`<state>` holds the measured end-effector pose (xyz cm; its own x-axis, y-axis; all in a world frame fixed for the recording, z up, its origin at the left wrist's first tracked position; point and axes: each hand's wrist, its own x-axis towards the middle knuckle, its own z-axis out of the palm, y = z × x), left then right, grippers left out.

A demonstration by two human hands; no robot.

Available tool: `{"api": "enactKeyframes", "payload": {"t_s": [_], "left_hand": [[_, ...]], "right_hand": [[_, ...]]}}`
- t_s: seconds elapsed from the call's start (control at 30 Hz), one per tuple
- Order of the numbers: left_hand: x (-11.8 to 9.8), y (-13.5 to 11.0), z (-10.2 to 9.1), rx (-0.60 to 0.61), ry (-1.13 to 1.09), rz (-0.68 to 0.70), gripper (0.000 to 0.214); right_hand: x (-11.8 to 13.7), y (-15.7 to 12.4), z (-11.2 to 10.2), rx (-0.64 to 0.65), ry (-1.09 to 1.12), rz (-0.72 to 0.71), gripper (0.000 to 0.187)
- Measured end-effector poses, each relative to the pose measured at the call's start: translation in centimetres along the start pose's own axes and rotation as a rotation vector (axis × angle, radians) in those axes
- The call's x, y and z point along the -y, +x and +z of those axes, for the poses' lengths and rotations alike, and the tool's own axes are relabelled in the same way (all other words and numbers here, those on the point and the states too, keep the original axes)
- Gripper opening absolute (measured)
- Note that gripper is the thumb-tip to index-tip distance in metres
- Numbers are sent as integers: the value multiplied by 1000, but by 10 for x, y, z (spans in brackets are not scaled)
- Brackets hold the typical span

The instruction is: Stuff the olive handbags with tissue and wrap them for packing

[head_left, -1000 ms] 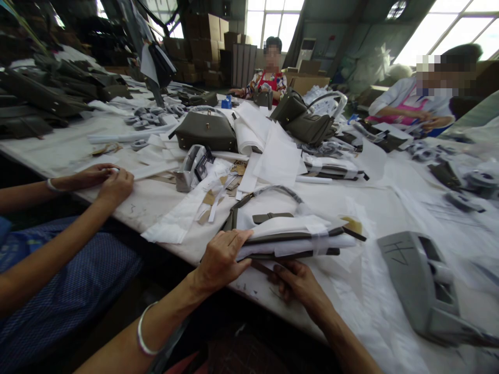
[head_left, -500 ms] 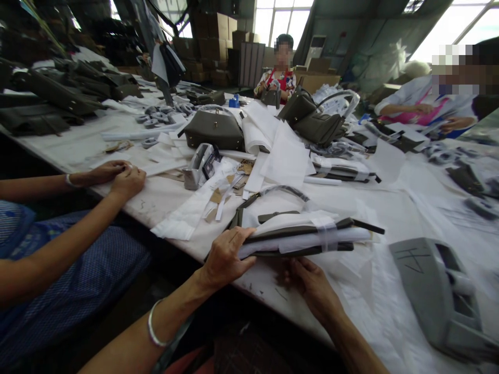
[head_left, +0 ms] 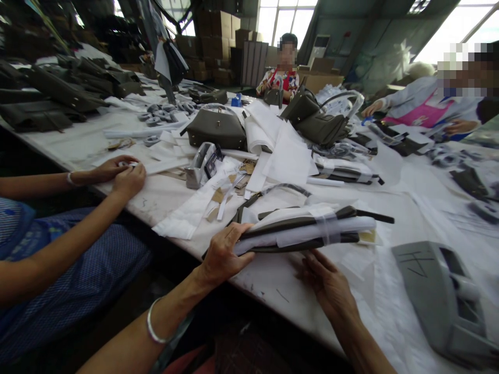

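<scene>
My left hand (head_left: pixel 224 254) is closed on the left end of a flat, dark olive bag (head_left: pixel 288 224), thumb on the near side and fingers over the top. The bag lies at the near side of the white-covered table (head_left: pixel 175 195), ahead of me and to the right of that hand. Its long axis runs left to right, with the right end set slightly farther away. White paper fills the bag's layers, and a clear band (head_left: pixel 328 226) crosses it near the right end. A narrow dark strap (head_left: pixel 376 216) projects past that end, to the right.

My right hand (head_left: pixel 331 283) is at the near side of the bag, below its right half, with the fingers partly curled and pointing left and away from me. The fingertips reach the bag's lower edge (motion blur hides whether they touch it, and I cannot tell whether they hold anything). For the banded end, the right hand is the nearer of the two; the left end is covered by the left hand.

A grey tape dispenser (head_left: pixel 429 291) rests to the right, well apart from the bag. A wrapped handle (head_left: pixel 288 188) arches on the bag's far side. To the left, a co-worker's hands (head_left: pixel 130 179) work at the table edge.
</scene>
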<state>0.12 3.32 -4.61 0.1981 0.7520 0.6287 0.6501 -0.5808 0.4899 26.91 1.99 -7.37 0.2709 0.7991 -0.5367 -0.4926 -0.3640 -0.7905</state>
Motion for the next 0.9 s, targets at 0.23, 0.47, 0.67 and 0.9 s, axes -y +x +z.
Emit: {"api": "enactKeyframes", "payload": {"t_s": [0.23, 0.47, 0.67, 0.9], "left_hand": [[-2, -5, 5, 37, 13, 34, 52], [-1, -9, 8, 63, 52, 73, 57], [0, -10, 9, 60, 55, 103, 52], [0, -21, 20, 153, 144, 205, 47]], "right_hand": [[-23, -20, 39, 294, -127, 87, 40], [-24, -29, 38, 460, -310, -6, 48], [0, -33, -22, 342, -479, 69, 71], [36, -51, -85, 482, -732, 170, 39]]}}
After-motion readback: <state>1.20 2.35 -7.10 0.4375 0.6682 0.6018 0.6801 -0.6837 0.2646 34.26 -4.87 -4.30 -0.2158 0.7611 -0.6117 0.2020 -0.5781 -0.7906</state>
